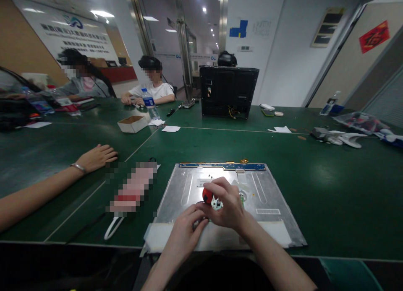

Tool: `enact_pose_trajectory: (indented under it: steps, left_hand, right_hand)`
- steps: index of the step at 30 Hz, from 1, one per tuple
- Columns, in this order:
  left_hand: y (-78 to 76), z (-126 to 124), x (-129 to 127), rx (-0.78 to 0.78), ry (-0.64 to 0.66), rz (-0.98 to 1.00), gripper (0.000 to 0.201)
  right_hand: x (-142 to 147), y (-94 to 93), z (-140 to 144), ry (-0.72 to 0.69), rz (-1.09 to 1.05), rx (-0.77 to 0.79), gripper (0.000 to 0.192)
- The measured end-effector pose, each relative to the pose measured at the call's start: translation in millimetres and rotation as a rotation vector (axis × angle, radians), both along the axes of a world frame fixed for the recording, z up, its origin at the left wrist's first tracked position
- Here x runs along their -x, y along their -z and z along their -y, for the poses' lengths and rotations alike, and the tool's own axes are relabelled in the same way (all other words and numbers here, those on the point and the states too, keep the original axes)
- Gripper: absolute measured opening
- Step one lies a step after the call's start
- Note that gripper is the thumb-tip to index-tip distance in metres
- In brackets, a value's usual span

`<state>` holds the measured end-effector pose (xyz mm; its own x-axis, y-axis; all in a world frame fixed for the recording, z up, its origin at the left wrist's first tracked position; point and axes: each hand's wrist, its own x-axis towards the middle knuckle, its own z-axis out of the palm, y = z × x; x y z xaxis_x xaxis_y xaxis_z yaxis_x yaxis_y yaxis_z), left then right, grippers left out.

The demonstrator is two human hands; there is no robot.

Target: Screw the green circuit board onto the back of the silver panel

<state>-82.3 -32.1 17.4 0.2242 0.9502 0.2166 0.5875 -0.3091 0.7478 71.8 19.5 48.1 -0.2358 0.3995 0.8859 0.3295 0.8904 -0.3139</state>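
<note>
While a red and black round handle [207, 196] is held between the thumb and bent fingers of the right hand [228, 203], a metal panel [176, 198] is seen lying flat beneath it on the green table [330, 190]. The left hand [185, 226] is placed just beside, low over the panel, with fingers curled and a narrow gap to the thumb; whether something is gripped there cannot be told. A small green circuit board [217, 203] is partly hidden by the right hand. To the left, another person's hand [97, 157] is rested on the table.
</note>
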Motion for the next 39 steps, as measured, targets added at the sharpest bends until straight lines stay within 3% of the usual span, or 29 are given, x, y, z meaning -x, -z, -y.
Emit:
enact_pose_trajectory:
  steps: [9, 18, 26, 30, 35, 39]
  left_hand:
    - [-1.1, -0.3, 0.6, -0.007, 0.036, 0.013, 0.020]
    - [2.7, -1.4, 0.9, -0.015, 0.027, 0.003, 0.018]
    - [-0.4, -0.2, 0.5, -0.012, 0.034, 0.006, 0.020]
    - [0.9, -0.2, 1.2, -0.025, 0.030, 0.002, 0.019]
    - [4.7, -1.2, 2.6, -0.030, 0.017, -0.005, 0.018]
    - [4.1, -1.2, 2.4, -0.016, 0.032, 0.003, 0.020]
  right_hand:
    - [-0.8, -9.6, 3.8, -0.043, 0.065, 0.020, 0.050]
    - [0.0, -3.6, 1.4, 0.014, 0.065, 0.026, 0.042]
    - [-2.0, -6.7, 3.1, -0.033, 0.067, 0.002, 0.055]
    - [-1.8, -7.6, 2.3, -0.054, 0.041, -0.004, 0.048]
    - [-0.2, -7.9, 1.3, 0.017, 0.045, -0.005, 0.038]
    - [-0.6, -8.0, 2.3, 0.023, 0.077, -0.005, 0.044]
